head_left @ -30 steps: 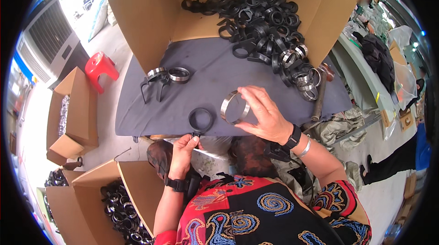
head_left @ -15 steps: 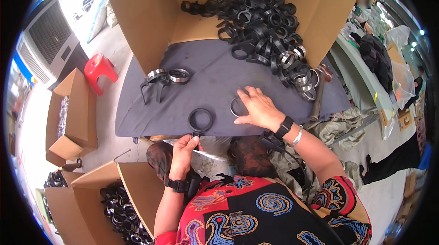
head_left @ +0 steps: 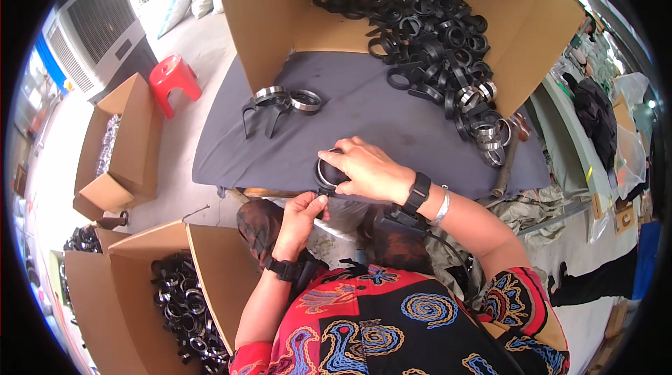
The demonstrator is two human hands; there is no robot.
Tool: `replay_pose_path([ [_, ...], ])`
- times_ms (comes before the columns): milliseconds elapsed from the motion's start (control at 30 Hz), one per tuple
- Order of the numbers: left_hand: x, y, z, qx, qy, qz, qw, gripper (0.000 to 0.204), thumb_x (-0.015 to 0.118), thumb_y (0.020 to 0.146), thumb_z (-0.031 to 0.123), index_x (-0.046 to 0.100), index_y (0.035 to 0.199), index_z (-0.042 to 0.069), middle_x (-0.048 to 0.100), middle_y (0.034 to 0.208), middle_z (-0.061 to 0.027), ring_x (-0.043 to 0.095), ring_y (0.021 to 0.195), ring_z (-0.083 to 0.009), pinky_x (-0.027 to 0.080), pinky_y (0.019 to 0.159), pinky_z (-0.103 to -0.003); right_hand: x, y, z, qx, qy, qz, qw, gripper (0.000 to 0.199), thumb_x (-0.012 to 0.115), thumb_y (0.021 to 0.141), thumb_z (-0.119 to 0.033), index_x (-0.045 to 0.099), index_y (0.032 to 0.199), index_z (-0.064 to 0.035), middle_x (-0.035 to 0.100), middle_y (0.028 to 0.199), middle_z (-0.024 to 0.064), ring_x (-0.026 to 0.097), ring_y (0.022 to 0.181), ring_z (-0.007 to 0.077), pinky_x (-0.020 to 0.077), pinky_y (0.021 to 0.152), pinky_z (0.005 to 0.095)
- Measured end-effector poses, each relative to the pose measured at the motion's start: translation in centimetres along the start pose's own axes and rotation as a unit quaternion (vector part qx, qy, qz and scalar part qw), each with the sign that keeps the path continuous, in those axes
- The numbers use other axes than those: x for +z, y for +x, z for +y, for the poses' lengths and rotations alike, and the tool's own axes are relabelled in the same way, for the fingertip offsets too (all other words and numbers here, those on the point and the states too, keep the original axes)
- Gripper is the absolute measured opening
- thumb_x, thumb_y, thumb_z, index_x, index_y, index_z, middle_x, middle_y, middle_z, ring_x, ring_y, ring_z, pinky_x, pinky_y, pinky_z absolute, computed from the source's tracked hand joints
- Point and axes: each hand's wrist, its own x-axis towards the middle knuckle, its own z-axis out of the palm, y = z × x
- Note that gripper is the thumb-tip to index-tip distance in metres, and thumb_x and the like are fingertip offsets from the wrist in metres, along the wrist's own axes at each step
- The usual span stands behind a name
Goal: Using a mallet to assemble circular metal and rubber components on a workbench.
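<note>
At the six-o'clock edge of the table (head_left: 245,161), the left hand (head_left: 299,218) pinched a tabbed black ring (head_left: 327,189) toward one o'clock, where the nearer right hand (head_left: 372,172) lightly gripped a silver band (head_left: 320,171).

a: where is it brightest?
b: at the left, where the floor (head_left: 59,165) burns out to white; strong daylight shows at the upper left too.
a: and the middle?
b: evenly lit. the grey cloth (head_left: 371,109) has only soft shadows, while the metal rings (head_left: 483,131) catch small glints.
a: the edges?
b: bent and smeared by the fisheye, bluish along the left, then black corners.
</note>
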Motion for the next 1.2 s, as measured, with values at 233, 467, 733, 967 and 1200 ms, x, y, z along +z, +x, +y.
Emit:
replay_pose_path([
  [233,-0.5,-0.1,0.2,-0.022,-0.014,0.009,1.000,0.023,0.058,0.094,0.020,0.063,0.079,0.003,0.063,0.070,-0.0042,0.055,0.069,-0.0118,0.042,0.076,-0.027,0.4,2.2,-0.9,0.018,-0.020,-0.056,0.998,0.063,0.079,0.068,-0.021,0.056,0.125,-0.0054,0.057,0.109,0.0196,0.055,0.103,0.0343,0.0485,0.086,0.0418],
  [467,0.3,1.0,0.5,-0.008,0.029,-0.014,0.999,0.020,0.056,0.094,0.017,0.063,0.082,0.002,0.062,0.071,-0.0034,0.055,0.070,-0.0111,0.043,0.070,-0.026,-0.4,2.2,0.8,0.004,-0.057,-0.029,0.998,0.060,0.077,0.068,-0.032,0.060,0.120,-0.0067,0.058,0.103,0.0177,0.056,0.099,0.0345,0.0482,0.084,0.0434],
  [733,-0.3,0.0,-0.6,0.001,-0.026,0.030,0.999,0.017,0.052,0.093,0.010,0.061,0.088,-0.004,0.058,0.075,-0.0065,0.056,0.066,-0.0161,0.047,0.064,-0.030,4.5,4.7,-0.4,-0.059,0.012,-0.076,0.995,0.060,0.057,0.087,-0.040,0.048,0.130,0.0017,0.043,0.140,0.0189,0.034,0.134,0.0312,0.0245,0.111,0.0489],
  [967,1.3,-1.2,3.0,-0.034,0.003,0.021,0.999,0.020,0.054,0.092,0.011,0.059,0.076,0.001,0.058,0.071,-0.0024,0.052,0.069,-0.0123,0.040,0.069,-0.025,6.4,4.6,0.4,-0.056,0.014,-0.028,0.998,0.054,0.049,0.093,-0.038,0.049,0.129,0.0026,0.041,0.142,0.0175,0.033,0.136,0.0303,0.0249,0.111,0.0496],
  [1200,0.4,0.2,2.1,-0.025,0.020,0.063,0.997,0.016,0.055,0.087,0.005,0.062,0.075,-0.003,0.063,0.071,-0.0064,0.057,0.069,-0.0140,0.044,0.068,-0.028,6.1,5.1,0.3,-0.075,-0.087,0.063,0.991,0.049,0.050,0.091,-0.037,0.053,0.125,-0.0022,0.050,0.134,0.0140,0.044,0.126,0.0272,0.0350,0.099,0.0492],
])
